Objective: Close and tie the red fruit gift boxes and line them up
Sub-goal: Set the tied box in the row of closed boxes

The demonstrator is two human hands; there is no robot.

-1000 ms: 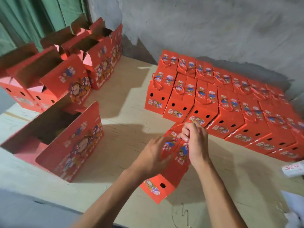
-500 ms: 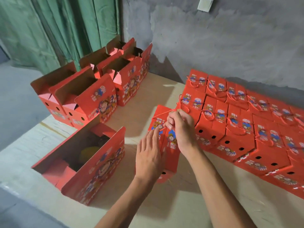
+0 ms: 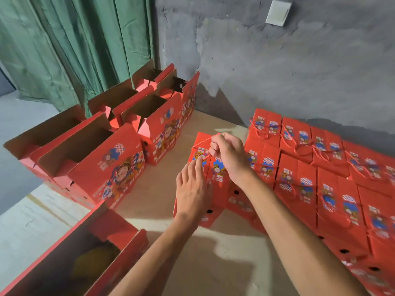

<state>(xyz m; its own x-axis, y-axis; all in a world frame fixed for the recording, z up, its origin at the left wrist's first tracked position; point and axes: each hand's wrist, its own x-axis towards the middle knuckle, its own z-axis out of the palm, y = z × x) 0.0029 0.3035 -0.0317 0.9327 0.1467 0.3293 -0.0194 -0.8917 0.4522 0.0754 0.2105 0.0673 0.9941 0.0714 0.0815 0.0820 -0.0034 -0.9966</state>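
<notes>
A closed red fruit gift box (image 3: 218, 178) stands on the table in front of me. My left hand (image 3: 192, 191) lies flat against its near side with straight fingers, the fingertips reaching the top edge. My right hand (image 3: 228, 157) is curled above the box top and pinches its red cord (image 3: 206, 140). To the right, several closed and tied red boxes (image 3: 320, 178) stand packed in rows against the wall. On the left, several open red boxes (image 3: 106, 163) stand with their flaps up.
One open box (image 3: 119, 248) sits nearest me at lower left, something yellow inside. The wooden table (image 3: 213, 263) meets a grey concrete wall (image 3: 277, 71) behind. A green curtain (image 3: 74, 50) hangs at the back left.
The view has tilted up and closer. The box under my hands now stands further back, beside the tied rows. My right hand still pinches the cord and my left hand stays flat on the box.
</notes>
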